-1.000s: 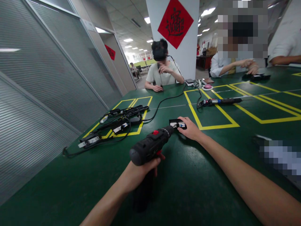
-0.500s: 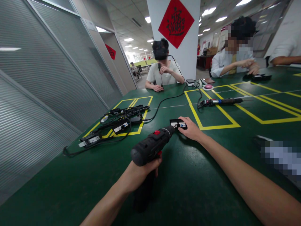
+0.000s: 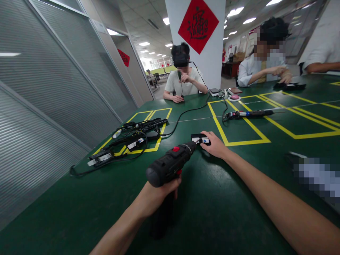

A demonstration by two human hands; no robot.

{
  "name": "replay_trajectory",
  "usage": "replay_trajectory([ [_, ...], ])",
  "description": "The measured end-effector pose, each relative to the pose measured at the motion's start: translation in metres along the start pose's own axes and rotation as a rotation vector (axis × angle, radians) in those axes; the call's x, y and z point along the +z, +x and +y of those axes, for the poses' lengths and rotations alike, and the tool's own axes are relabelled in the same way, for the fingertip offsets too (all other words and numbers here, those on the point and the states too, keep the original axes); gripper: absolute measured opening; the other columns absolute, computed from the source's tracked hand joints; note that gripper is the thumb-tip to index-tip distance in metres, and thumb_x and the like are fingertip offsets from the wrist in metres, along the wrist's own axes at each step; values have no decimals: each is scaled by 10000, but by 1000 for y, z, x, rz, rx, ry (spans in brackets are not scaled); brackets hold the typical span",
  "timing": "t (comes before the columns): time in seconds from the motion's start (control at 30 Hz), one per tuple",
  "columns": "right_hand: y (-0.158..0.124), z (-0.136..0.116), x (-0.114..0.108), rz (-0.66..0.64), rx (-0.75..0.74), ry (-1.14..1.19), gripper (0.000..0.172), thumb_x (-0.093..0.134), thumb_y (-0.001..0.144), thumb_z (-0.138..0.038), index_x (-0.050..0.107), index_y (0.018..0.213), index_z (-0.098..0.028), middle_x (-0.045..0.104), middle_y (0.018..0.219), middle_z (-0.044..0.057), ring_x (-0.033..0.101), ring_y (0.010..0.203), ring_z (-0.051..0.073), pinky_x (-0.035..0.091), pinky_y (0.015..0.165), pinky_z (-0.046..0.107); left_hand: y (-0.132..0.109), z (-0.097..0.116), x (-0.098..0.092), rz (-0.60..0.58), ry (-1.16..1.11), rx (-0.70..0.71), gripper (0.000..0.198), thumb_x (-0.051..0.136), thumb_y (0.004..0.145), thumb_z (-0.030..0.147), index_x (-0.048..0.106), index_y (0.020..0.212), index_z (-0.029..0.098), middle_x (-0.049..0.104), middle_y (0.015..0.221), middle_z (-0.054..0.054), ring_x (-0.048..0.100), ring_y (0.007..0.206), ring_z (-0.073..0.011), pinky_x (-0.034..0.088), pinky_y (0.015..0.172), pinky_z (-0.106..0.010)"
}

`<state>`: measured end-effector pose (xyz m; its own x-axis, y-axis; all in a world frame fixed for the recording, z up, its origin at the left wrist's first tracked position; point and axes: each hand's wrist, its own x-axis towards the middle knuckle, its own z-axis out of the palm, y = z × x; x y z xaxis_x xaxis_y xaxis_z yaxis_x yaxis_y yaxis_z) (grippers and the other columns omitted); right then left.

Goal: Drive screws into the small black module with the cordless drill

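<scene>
With my left hand (image 3: 162, 191) gripping the drill (image 3: 171, 161) and my right hand (image 3: 215, 145) pinching the black-and-white part (image 3: 198, 136) on the table (image 3: 217, 212), left of a yellow tape outline (image 3: 248, 143), I should align the drill squarely and brace the part against twisting.

Drill (image 3: 168, 164): black body, red switch showing on top, red trigger showing below. Left hand (image 3: 160, 193) is gripping it; the body is lying near-level, its rounded rear facing the viewer, its chuck pointing forward and right, its handle hanging downward into shadow. Small flat black part (image 3: 196, 136): it is carrying a white strip with a blue mark, lying on the green tabletop (image 3: 223, 198), right hand (image 3: 214, 146) holding its right end. The bit is reaching its left portion; contact is not resolving clearly.
</scene>
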<state>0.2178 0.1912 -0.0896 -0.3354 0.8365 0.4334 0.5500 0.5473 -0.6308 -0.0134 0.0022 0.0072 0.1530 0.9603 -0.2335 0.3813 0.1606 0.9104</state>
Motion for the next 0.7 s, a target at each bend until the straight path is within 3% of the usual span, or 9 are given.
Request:
replay_trajectory([
  [0.7, 0, -1, -1, -10, 9, 3, 509, 595, 796, -299, 472, 1288, -257, 503, 1179, 73, 563, 1052, 220, 439, 962, 368, 1, -5, 0, 2, -17, -7, 247, 597, 844, 352, 631, 978, 148, 649, 733, -40, 573, 623, -170, 431, 630, -314],
])
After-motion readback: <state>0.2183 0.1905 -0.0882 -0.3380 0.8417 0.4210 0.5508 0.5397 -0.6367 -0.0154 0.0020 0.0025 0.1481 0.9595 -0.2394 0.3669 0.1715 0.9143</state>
